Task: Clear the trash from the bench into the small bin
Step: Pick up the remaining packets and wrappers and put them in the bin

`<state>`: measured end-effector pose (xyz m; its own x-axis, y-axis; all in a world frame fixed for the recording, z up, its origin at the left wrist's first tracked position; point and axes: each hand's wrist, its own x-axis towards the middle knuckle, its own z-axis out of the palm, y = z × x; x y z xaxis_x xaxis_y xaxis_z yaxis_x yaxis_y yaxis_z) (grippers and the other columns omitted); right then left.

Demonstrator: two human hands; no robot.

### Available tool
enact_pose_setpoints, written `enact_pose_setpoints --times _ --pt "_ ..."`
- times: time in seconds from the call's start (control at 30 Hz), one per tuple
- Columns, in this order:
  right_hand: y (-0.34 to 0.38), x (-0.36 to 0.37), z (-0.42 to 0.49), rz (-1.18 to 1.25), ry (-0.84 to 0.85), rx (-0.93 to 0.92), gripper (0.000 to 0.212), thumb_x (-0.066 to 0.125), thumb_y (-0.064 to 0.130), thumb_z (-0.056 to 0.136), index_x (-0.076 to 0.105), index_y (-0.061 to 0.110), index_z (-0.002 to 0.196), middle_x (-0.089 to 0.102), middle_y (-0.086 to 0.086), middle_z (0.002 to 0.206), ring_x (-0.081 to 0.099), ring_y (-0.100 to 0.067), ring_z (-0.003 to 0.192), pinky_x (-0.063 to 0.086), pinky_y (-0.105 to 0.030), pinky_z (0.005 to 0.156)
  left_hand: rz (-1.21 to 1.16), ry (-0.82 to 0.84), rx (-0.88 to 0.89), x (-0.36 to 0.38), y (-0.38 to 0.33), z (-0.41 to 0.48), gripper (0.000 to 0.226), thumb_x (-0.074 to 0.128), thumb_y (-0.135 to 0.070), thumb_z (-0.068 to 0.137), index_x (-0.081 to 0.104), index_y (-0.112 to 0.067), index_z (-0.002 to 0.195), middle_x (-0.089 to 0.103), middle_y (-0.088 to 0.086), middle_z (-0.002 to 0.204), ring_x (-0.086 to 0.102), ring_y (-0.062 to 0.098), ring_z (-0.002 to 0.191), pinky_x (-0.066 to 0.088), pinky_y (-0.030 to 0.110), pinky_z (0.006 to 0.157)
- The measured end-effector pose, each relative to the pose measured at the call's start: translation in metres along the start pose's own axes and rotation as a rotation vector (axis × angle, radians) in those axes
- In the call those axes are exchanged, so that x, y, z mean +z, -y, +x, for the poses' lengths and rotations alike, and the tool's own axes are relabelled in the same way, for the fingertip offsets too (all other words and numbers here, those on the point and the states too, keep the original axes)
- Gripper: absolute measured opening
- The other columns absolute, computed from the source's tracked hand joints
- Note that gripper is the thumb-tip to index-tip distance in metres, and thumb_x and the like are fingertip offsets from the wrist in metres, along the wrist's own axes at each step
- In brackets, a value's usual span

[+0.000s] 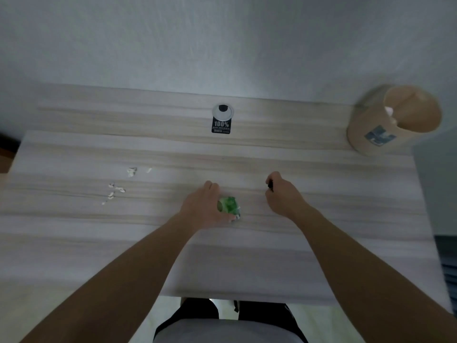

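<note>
At frame centre, the left hand (202, 206) curls round a crumpled green wrapper (229, 204) on the bench (321, 243). It looks light and soft, so any pinch should hold. The right hand (284, 195) pinches a dark item (270, 186). The bin (363, 137) stands upper right.

Green wrapper (228, 206), tan bin (393, 120), pale wood-grain bench (247, 256).

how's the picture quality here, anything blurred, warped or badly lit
Head view: dim light, with a bright patch on the wall behind the bench; the small bin at far right is smeared by blur; bench edges bend from the wide lens; the left hand gripping the green wrapper is sharper; the right hand pinches a small dark thing too blurred to identify.
</note>
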<state>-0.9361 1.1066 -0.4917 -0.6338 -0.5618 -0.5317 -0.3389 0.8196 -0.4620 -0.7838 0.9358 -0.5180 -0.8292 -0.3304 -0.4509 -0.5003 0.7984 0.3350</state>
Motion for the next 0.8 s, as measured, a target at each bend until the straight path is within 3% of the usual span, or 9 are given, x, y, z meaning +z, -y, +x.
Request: enact_pose_setpoints --times 0.27,0.5,0.67,0.8 --pt "-0.024 -0.009 -0.009 -0.003 -0.007 -0.012 0.021 0.041 0.012 0.095 0.041 0.011 0.116 0.054 -0.009 0.094 0.055 -0.029 0.084 0.045 -0.036 0.069 0.043 0.004 -0.001 0.021 -0.018 0.009 0.063 0.07 -0.06 0.066 0.041 -0.019 0.104 0.049 0.002 0.103 0.055 0.025 0.094 0.048 0.038 0.077" --pt "-0.039 -0.019 -0.017 -0.016 -0.052 -0.059 0.023 0.045 0.012 0.091 0.049 0.012 0.114 0.062 -0.013 0.103 0.051 -0.026 0.083 0.041 -0.032 0.071 0.035 -0.02 0.044 0.031 -0.026 0.0 0.024 0.049 -0.036 0.092 0.051 -0.016 0.105 0.061 0.009 0.108 0.058 0.031 0.099 0.044 0.036 0.08" --pt "-0.04 -0.032 -0.032 -0.056 -0.08 -0.079 0.021 0.048 0.014 0.091 0.051 0.012 0.111 0.063 -0.012 0.1 0.053 -0.026 0.081 0.04 -0.031 0.069 0.057 -0.126 0.025 0.019 -0.035 -0.013 0.021 0.043 -0.03 0.094 0.051 -0.013 0.102 0.064 0.013 0.097 0.061 0.037 0.089 0.044 0.038 0.07" --pt "-0.035 -0.051 -0.048 -0.065 -0.14 -0.067 0.02 0.05 0.017 0.089 0.052 0.014 0.108 0.063 -0.008 0.097 0.056 -0.025 0.084 0.043 -0.032 0.07 0.051 -0.194 0.045 -0.008 -0.049 -0.018 0.016 0.045 -0.03 0.089 0.047 -0.015 0.088 0.063 0.011 0.082 0.06 0.035 0.076 0.045 0.036 0.063"
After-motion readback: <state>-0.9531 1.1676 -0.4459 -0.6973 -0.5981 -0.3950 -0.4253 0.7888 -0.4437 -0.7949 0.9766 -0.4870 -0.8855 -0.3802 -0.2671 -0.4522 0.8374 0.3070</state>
